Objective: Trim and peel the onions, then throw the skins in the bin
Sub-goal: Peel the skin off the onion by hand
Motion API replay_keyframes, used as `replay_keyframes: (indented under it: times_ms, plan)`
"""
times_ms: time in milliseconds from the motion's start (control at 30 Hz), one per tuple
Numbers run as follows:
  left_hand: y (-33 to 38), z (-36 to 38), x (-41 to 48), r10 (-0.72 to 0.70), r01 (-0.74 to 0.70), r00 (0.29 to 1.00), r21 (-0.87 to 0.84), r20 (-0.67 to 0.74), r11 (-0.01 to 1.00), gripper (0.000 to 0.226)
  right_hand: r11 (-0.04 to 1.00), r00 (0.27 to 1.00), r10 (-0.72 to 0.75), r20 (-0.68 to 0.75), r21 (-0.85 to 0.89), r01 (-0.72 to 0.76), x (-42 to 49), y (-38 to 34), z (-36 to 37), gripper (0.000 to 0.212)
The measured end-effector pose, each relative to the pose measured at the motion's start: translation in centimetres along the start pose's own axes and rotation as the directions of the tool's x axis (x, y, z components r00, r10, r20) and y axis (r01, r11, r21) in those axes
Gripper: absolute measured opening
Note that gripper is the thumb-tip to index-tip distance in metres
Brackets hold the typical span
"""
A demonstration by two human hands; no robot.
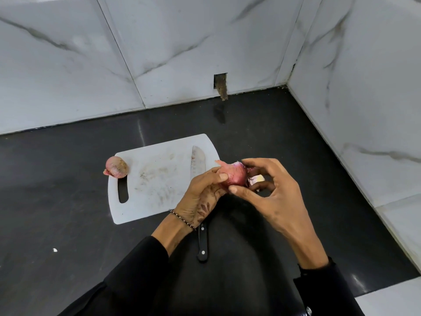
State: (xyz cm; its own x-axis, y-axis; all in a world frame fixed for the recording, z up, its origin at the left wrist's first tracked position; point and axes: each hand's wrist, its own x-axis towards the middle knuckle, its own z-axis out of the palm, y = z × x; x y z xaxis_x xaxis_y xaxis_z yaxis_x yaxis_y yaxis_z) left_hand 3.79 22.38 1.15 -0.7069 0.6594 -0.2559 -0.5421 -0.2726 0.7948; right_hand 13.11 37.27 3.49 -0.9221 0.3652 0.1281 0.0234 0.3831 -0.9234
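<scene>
Red-skinned onion [233, 175] is sitting between both hands, raised over the right edge of the chopping board [157, 179]. My left hand [200, 197] is cradling it from the left, thumb curled onto the skin. My right hand [273, 195] is pinching it from the right, forefinger over the far end, thumb on the near side. Its pointed tip is aiming left toward the board, so I judge the skin should be pulling off rightward. The second onion [116, 169] is waiting on the board's far-left corner, well apart.
</scene>
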Motion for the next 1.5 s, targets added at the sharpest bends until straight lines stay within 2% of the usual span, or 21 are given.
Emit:
replay_keyframes:
  times_ms: [67, 333, 533, 633, 733, 833, 967, 1100, 1167, 1233, 1400, 1467, 1500]
  plan:
    - [0.0, 0.5, 0.0, -0.008, 0.009, 1.0, -0.024, 0.009, 1.0, 0.02, 1.0, 1.0, -0.018, -0.011, -0.01, 0.018, 0.1, 0.0, -0.1, 0.049]
    - [-0.4, 1.3, 0.1, 0.004, -0.004, 1.0, 0.03, 0.024, 1.0, 0.03, 0.999, 0.999, -0.024, -0.027, 0.046, 0.025, 0.1, 0.0, -0.6, 0.043]
    - [-0.4, 1.9, -0.2, 0.021, -0.024, 0.999, 0.072, 0.038, 0.997, 0.026, 0.999, 0.999, -0.03, -0.035, 0.031, 0.031, -0.1, -0.1, -0.9, 0.024]
    - [-0.3, 2.1, -0.2, 0.008, -0.012, 0.999, 0.092, 0.044, 0.996, 0.034, 0.999, 0.999, 0.002, -0.051, 0.046, 0.001, -0.1, -0.2, -1.0, 0.03]
    - [0.0, 2.3, -0.3, 0.004, -0.01, 0.998, 0.084, 0.069, 0.996, 0.03, 0.991, 0.997, 0.054, -0.051, 0.127, -0.047, -0.1, -0.2, -1.3, 0.039]
    - [0.3, 2.6, -0.4, 0.01, -0.014, 0.995, 0.039, 0.101, 0.999, 0.039, 0.984, 0.999, 0.035, -0.031, 0.177, -0.028, -0.1, -0.2, -1.6, 0.032]
    - [0.4, 2.4, -0.1, -0.006, 0.002, 0.994, 0.039, 0.105, 0.999, 0.03, 0.994, 0.999, -0.047, 0.001, 0.095, 0.047, 0.1, 0.2, -1.9, 0.019]
    - [0.7, 2.6, -0.2, -0.037, 0.031, 0.998, 0.106, 0.048, 0.994, 0.043, 0.996, 0.994, -0.089, 0.067, -0.025, 0.091, 0.4, 0.3, -2.1, 0.026]
    - [0.7, 2.4, 0.0, -0.046, 0.043, 0.999, 0.125, 0.017, 0.991, 0.046, 0.992, 0.99, -0.112, 0.08, -0.049, 0.116, 0.7, 0.3, -2.1, 0.022]
    - [0.5, 2.0, 0.2, -0.032, 0.032, 0.999, 0.132, -0.003, 0.991, 0.04, 0.99, 0.991, -0.122, 0.062, -0.057, 0.125, 0.9, 0.2, -2.0, 0.015]
    - [0.4, 1.9, 0.5, -0.032, 0.037, 0.998, 0.104, -0.045, 0.994, 0.03, 0.973, 0.984, -0.134, 0.114, -0.172, 0.152, 1.6, 0.1, -1.6, 0.005]
    - [0.5, 2.1, 0.6, -0.009, 0.011, 0.997, 0.023, -0.08, 1.0, 0.019, 0.965, 0.978, -0.138, 0.154, -0.202, 0.168, 1.6, 0.2, -1.8, 0.01]
    - [0.5, 2.1, 0.7, 0.001, -0.004, 0.993, -0.031, -0.119, 1.0, 0.025, 0.964, 0.977, -0.13, 0.169, -0.207, 0.164, 1.6, 0.2, -2.0, 0.01]
